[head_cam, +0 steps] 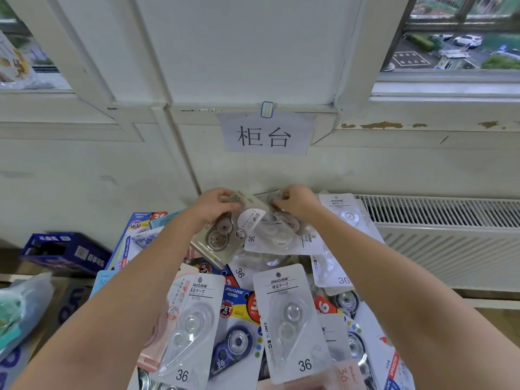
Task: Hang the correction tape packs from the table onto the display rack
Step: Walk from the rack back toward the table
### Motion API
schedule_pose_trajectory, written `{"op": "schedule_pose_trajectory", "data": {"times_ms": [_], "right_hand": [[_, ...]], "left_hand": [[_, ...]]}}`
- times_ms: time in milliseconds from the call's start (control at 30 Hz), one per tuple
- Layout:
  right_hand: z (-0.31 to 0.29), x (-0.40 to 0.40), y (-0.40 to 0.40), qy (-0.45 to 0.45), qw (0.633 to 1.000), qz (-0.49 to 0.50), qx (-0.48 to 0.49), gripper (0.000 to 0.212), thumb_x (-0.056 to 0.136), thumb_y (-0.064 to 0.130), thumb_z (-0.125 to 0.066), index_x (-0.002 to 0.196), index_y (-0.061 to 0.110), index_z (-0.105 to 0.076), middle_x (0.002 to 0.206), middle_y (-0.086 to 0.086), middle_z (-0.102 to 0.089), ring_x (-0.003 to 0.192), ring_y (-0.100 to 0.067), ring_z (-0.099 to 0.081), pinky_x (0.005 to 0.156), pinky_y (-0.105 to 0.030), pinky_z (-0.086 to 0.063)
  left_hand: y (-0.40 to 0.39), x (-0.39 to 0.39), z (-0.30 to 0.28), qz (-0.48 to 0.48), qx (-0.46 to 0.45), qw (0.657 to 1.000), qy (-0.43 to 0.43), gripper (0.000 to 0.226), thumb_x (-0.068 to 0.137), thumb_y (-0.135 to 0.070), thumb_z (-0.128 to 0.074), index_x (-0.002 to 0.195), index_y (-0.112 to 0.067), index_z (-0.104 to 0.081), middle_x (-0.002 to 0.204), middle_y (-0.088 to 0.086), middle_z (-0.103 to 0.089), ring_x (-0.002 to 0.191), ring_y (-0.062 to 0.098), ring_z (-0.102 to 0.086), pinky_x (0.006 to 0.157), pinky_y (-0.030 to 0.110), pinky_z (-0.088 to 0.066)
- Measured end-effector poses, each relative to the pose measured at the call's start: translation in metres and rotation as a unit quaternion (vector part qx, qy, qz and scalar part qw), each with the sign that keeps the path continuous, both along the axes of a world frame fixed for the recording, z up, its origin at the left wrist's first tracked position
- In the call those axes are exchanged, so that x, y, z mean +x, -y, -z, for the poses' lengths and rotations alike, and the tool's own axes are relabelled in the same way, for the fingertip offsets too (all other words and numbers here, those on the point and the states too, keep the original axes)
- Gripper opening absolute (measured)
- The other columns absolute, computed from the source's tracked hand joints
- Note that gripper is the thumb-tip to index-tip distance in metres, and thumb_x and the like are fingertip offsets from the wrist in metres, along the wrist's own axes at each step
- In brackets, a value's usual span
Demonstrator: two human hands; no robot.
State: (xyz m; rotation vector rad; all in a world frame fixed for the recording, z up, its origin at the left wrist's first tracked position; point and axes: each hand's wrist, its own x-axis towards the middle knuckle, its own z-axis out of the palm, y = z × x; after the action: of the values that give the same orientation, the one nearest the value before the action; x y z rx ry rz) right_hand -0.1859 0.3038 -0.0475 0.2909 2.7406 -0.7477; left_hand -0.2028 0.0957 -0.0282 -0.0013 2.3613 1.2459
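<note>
A heap of several correction tape packs (289,319) covers the surface below me, white, blue and pink, most marked 36. My left hand (213,205) grips the top of a grey-beige pack (225,232) at the far end of the heap, lifted and tilted. My right hand (295,202) pinches the top of another pack (277,235) beside it, a clear-white one partly under the beige pack. Both hands are close to the wall. No display rack shows in the head view.
A paper sign (266,135) hangs on the white wall just above the hands. A radiator (439,235) runs along the right. A dark blue box (63,251) lies at the left, with a plastic bag (19,311) nearer me.
</note>
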Motion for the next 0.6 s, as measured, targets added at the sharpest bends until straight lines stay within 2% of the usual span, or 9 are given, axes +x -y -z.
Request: {"op": "schedule_pose_trajectory", "data": {"times_ms": [67, 133, 200, 267, 333, 400, 433, 533, 600], "right_hand": [[-0.012, 0.002, -0.003, -0.027, 0.999, 0.019, -0.033, 0.040, 0.091, 0.042, -0.057, 0.087, 0.003, -0.064, 0.079, -0.011, -0.062, 0.071, -0.023, -0.053, 0.054, -0.029, -0.035], [-0.024, 0.005, -0.006, -0.063, 0.995, 0.044, -0.071, 0.042, 0.092, 0.039, -0.058, 0.104, 0.000, -0.065, 0.093, -0.012, -0.068, 0.082, -0.026, -0.060, 0.060, -0.029, -0.042], [-0.037, 0.011, -0.008, -0.100, 0.986, 0.077, -0.112, 0.042, 0.092, 0.039, -0.058, 0.112, 0.003, -0.064, 0.107, -0.010, -0.069, 0.096, -0.027, -0.062, 0.069, -0.029, -0.045], [-0.052, 0.021, -0.004, -0.127, 0.975, 0.105, -0.148, 0.041, 0.091, 0.042, -0.059, 0.118, 0.011, -0.062, 0.112, -0.001, -0.067, 0.096, -0.017, -0.061, 0.064, -0.022, -0.043], [-0.064, 0.034, 0.005, -0.157, 0.960, 0.123, -0.194, 0.040, 0.090, 0.040, -0.061, 0.118, 0.012, -0.063, 0.113, 0.002, -0.066, 0.092, -0.011, -0.057, 0.070, -0.022, -0.045], [-0.072, 0.047, 0.019, -0.182, 0.945, 0.134, -0.238, 0.036, 0.089, 0.037, -0.063, 0.112, 0.010, -0.066, 0.108, -0.001, -0.069, 0.095, -0.015, -0.061, 0.084, -0.031, -0.049], [-0.075, 0.054, 0.028, -0.187, 0.940, 0.139, -0.250, 0.036, 0.089, 0.038, -0.064, 0.112, 0.011, -0.066, 0.106, 0.000, -0.069, 0.096, -0.016, -0.062, 0.087, -0.031, -0.050], [-0.080, 0.076, 0.059, -0.199, 0.922, 0.164, -0.289, 0.041, 0.088, 0.038, -0.064, 0.121, 0.013, -0.060, 0.103, 0.005, -0.063, 0.094, -0.011, -0.058, 0.086, -0.025, -0.047], [-0.081, 0.090, 0.080, -0.222, 0.908, 0.184, -0.302, 0.042, 0.088, 0.037, -0.065, 0.121, 0.013, -0.058, 0.109, 0.002, -0.061, 0.095, -0.011, -0.056, 0.087, -0.025, -0.047]], "left_hand": [[0.002, 0.001, -0.006, -0.027, 0.034, 0.999, 0.002, 0.048, 0.085, -0.018, -0.071, 0.128, -0.010, -0.053, 0.118, 0.013, -0.062, 0.104, 0.026, -0.060, 0.093, 0.036, -0.048], [0.004, 0.001, -0.010, -0.061, 0.079, 0.995, -0.002, 0.042, 0.086, -0.016, -0.070, 0.124, -0.009, -0.054, 0.111, 0.009, -0.065, 0.097, 0.023, -0.063, 0.087, 0.033, -0.051], [0.004, 0.007, -0.016, -0.094, 0.119, 0.988, -0.013, 0.030, 0.087, -0.015, -0.068, 0.114, -0.015, -0.055, 0.103, 0.005, -0.065, 0.090, 0.018, -0.062, 0.079, 0.028, -0.050], [0.005, 0.012, -0.019, -0.132, 0.151, 0.979, -0.023, 0.031, 0.086, -0.019, -0.070, 0.114, -0.015, -0.058, 0.107, 0.008, -0.067, 0.096, 0.021, -0.064, 0.087, 0.035, -0.051], [0.006, 0.021, -0.024, -0.165, 0.188, 0.968, -0.026, 0.030, 0.085, -0.021, -0.071, 0.112, -0.014, -0.061, 0.110, 0.010, -0.068, 0.099, 0.024, -0.065, 0.092, 0.040, -0.051], [0.006, 0.033, -0.029, -0.190, 0.223, 0.956, -0.031, 0.025, 0.086, -0.019, -0.069, 0.109, -0.013, -0.061, 0.108, 0.013, -0.069, 0.093, 0.024, -0.067, 0.087, 0.040, -0.053], [0.005, 0.040, -0.032, -0.198, 0.241, 0.950, -0.032, 0.023, 0.087, -0.018, -0.069, 0.108, -0.012, -0.061, 0.105, 0.014, -0.070, 0.089, 0.024, -0.067, 0.084, 0.039, -0.055], [0.006, 0.065, -0.041, -0.224, 0.327, 0.918, -0.016, 0.023, 0.090, -0.016, -0.066, 0.108, -0.011, -0.053, 0.099, 0.015, -0.068, 0.081, 0.026, -0.067, 0.071, 0.035, -0.059], [0.011, 0.081, -0.046, -0.236, 0.360, 0.903, -0.013, 0.017, 0.091, -0.016, -0.064, 0.102, -0.014, -0.051, 0.097, 0.016, -0.067, 0.083, 0.029, -0.066, 0.071, 0.038, -0.059]]}}
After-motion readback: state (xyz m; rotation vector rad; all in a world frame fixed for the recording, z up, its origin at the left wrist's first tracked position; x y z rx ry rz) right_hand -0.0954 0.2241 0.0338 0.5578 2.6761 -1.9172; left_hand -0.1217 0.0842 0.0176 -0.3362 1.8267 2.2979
